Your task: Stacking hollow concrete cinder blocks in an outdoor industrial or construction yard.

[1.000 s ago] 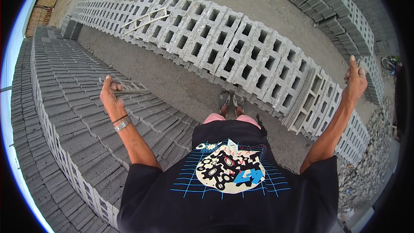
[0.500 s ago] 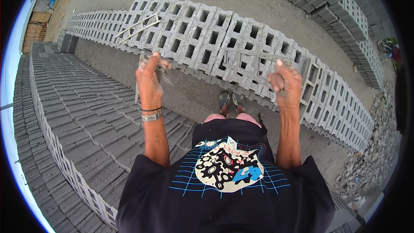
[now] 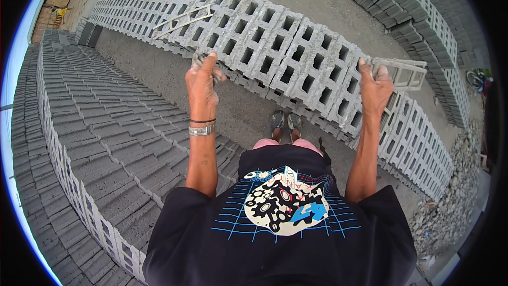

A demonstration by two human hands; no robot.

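Note:
My right hand (image 3: 376,91) is closed on one end of a grey ladder-shaped frame (image 3: 400,63), which sticks out to the right above the blocks. My left hand (image 3: 202,86) is curled with the thumb on top, at the near edge of the block row. Something grey shows around its fingers, but I cannot make out what it is. Below and between both hands runs a long row of grey hollow concrete blocks (image 3: 275,47), their holes facing up. A second, pale ladder-shaped frame (image 3: 182,20) lies on the blocks beyond my left hand.
Stacked grey blocks (image 3: 100,116) fill the left side. More block stacks (image 3: 413,26) stand at the far right, with gravel (image 3: 444,206) nearer. Another slatted frame (image 3: 390,110) rests on the row by my right wrist. My feet (image 3: 286,120) stand on the ground between the stacks.
The frame in my right hand has swung from pointing left over the blocks to pointing right. Both hands have shifted to the right in the view.

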